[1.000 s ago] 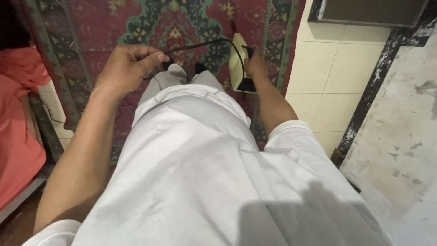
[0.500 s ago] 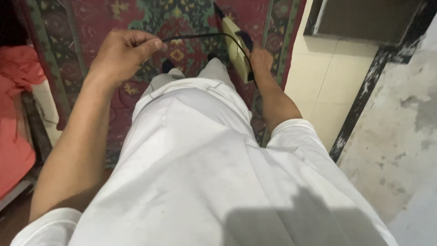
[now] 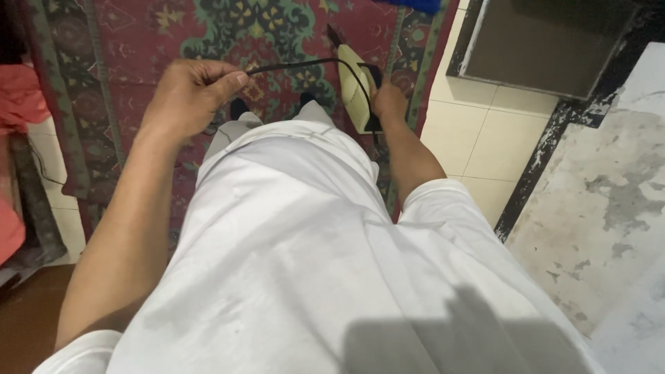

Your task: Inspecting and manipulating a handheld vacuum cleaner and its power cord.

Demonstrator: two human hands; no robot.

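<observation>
I look down my white shirt at my own arms. My left hand is closed around a thin black cord, pinching it between thumb and fingers. The cord arcs to the right to a cream-coloured clothes iron with a dark handle. My right hand grips that iron by its handle and holds it hanging at my side, above the patterned red and green rug. My feet show just past my shirt hem.
Cream floor tiles lie right of the rug. A dark framed panel stands at the top right, beside a worn grey slab. Orange-red cloth lies at the left edge.
The view has tilted, so both hands sit slightly lower and more central. My left hand still holds the cord and my right hand still holds the iron.
</observation>
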